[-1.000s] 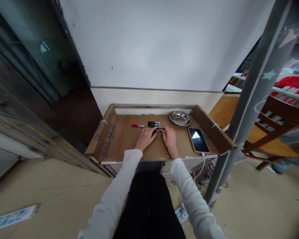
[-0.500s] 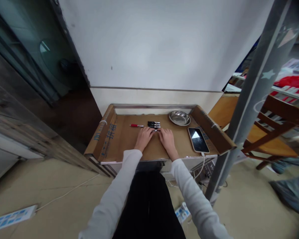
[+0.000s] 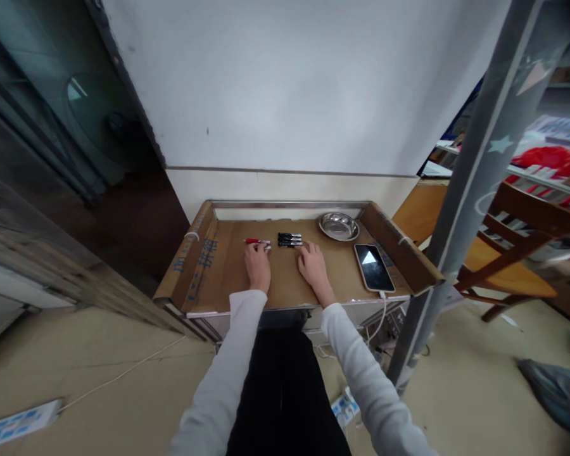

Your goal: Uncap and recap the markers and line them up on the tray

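Note:
My left hand (image 3: 257,266) is closed at the left, its fingers just below a red pen (image 3: 254,240). A pale tip of a second pen (image 3: 267,247) shows at its fingertips; most of that pen is hidden. Several black pens (image 3: 289,239) lie side by side in a row on the cardboard. My right hand (image 3: 312,266) rests with bent, slightly parted fingers at the right end of the nearest black pen, and nothing shows in its grasp.
A round metal dish (image 3: 339,226) stands at the back right. In front of it lies a phone (image 3: 375,268) with a white cable. Raised cardboard sides edge the table (image 3: 232,278). A grey post (image 3: 456,228) and a wooden chair (image 3: 498,272) are on the right.
Both hands were together at a pen below the black row. My left hand has moved left to the red pen; my right hand stays near the black pens. The view has shifted slightly.

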